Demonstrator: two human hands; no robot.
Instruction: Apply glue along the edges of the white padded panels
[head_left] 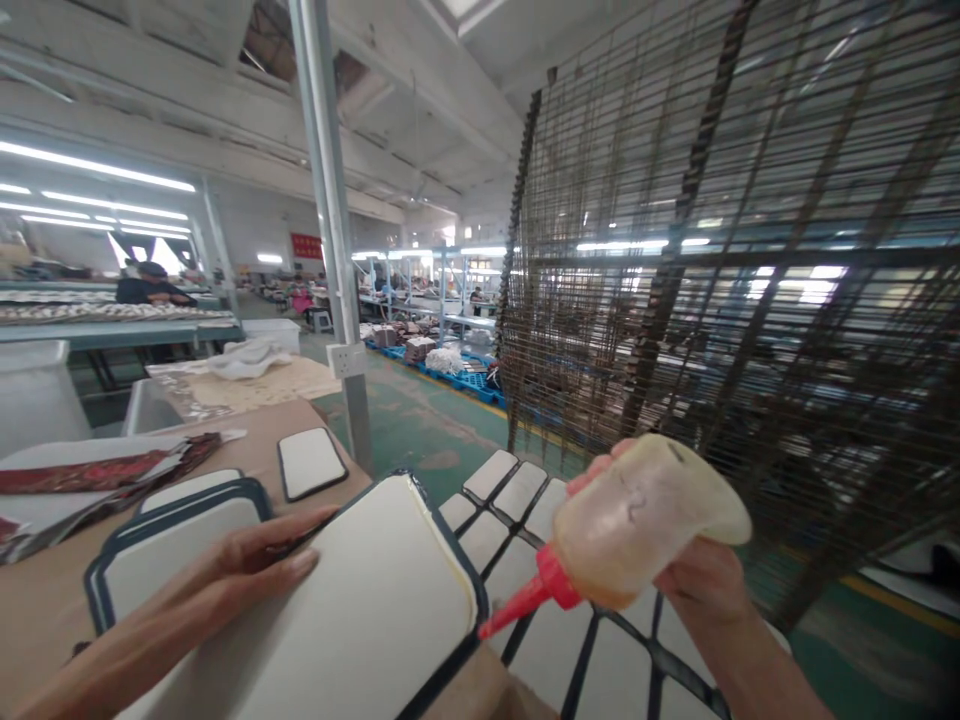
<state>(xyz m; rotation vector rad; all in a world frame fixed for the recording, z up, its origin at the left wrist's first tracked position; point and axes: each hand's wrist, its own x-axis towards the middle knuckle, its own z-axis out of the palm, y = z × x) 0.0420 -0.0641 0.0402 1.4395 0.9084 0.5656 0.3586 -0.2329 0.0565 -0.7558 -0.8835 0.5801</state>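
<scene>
My left hand (255, 570) grips the left edge of a large white panel (360, 600) with rounded corners and a dark border, thumb on top. A thin glossy line of glue runs along the panel's upper right edge. In my right hand (705, 575) is a translucent glue bottle (637, 520), tilted down to the left. Its red nozzle tip touches or nearly touches the panel's right corner; I cannot tell which. Behind the bottle lie several smaller white pieces (517, 490) with dark borders, set in rows.
On the brown table (45, 600) lie more dark-edged panels (187, 530), a small one (311, 462) and patterned red fabric (97, 470). A metal post (330, 200) with a socket stands ahead. A tall wire rack (660, 250) rises at right. A person (152, 285) sits far left.
</scene>
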